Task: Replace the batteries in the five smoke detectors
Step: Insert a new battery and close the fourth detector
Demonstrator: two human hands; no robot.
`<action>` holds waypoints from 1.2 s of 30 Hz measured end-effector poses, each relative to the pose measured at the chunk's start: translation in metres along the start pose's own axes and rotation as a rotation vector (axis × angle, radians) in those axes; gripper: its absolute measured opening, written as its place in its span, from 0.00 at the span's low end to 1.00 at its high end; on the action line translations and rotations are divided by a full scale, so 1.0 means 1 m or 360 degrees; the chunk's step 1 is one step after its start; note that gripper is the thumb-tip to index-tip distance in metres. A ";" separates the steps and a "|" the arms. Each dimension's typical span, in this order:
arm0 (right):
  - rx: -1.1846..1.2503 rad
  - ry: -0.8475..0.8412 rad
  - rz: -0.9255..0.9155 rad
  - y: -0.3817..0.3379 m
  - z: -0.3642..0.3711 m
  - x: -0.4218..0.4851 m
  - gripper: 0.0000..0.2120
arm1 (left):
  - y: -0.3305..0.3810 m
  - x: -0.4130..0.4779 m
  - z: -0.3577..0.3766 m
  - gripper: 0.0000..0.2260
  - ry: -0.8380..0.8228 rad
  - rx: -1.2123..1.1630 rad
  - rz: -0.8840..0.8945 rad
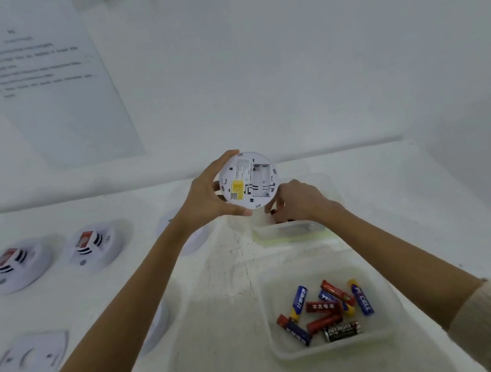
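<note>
My left hand holds a round white smoke detector in the air, its back facing me, with a yellow label and a battery bay that looks empty. My right hand reaches down into the far clear plastic tub, fingers curled; what they touch is hidden. The near clear tub holds several loose AA batteries in red, blue and black. Two white detectors with red stickers lie on the table at left.
A mounting plate lies at the near left. Two more round white pieces show partly behind my left forearm. A printed instruction sheet hangs on the white wall behind the white table.
</note>
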State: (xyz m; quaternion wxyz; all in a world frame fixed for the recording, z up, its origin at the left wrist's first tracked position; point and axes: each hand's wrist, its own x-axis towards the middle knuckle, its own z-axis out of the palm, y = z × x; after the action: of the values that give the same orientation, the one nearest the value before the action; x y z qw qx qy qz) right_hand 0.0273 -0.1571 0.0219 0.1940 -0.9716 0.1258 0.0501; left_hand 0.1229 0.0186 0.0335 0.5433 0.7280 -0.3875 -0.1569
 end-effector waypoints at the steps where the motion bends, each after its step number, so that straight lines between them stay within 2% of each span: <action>1: 0.0002 0.0012 -0.0012 0.001 0.002 0.002 0.10 | -0.001 0.001 -0.001 0.45 0.0006 0.0008 0.0004; 9: 0.0394 0.0144 -0.0020 0.005 0.005 0.014 0.07 | -0.004 0.007 -0.006 0.45 0.0036 0.0023 -0.0011; 17: 0.0837 0.0048 -0.0063 0.008 -0.006 0.013 0.09 | -0.006 0.011 -0.005 0.45 0.0040 0.0066 -0.0001; 19: 0.0957 0.0207 -0.0053 0.010 -0.014 0.013 0.08 | -0.005 0.011 -0.006 0.45 0.0047 0.0067 0.0008; 24: 0.1266 0.0966 -0.0048 0.011 -0.045 0.007 0.05 | -0.001 0.011 -0.009 0.46 0.0042 0.0073 0.0055; 25: 0.1367 0.1059 -0.0077 0.008 -0.053 0.003 0.05 | 0.000 0.011 -0.009 0.46 0.0043 0.0084 0.0069; 27: 0.1583 0.1070 -0.0187 -0.001 -0.065 -0.005 0.06 | 0.002 0.011 -0.009 0.46 0.0048 0.0100 0.0093; 29: 0.1559 0.0991 -0.0315 -0.013 -0.065 -0.009 0.06 | 0.005 0.011 -0.007 0.46 0.0048 0.0115 0.0114; 31: 0.1321 0.0988 -0.0377 -0.022 -0.056 -0.009 0.06 | 0.008 0.013 -0.004 0.46 0.0045 0.0131 0.0141; 36: 0.1152 0.1024 -0.0353 -0.023 -0.044 -0.008 0.04 | 0.012 0.012 -0.002 0.45 0.0067 0.0138 0.0156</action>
State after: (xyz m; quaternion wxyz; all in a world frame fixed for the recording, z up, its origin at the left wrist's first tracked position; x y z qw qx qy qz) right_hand 0.0276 -0.1520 0.0714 0.4745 -0.8157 0.0845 -0.3200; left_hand 0.1273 0.0093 0.0472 0.5264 0.7341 -0.4176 -0.0980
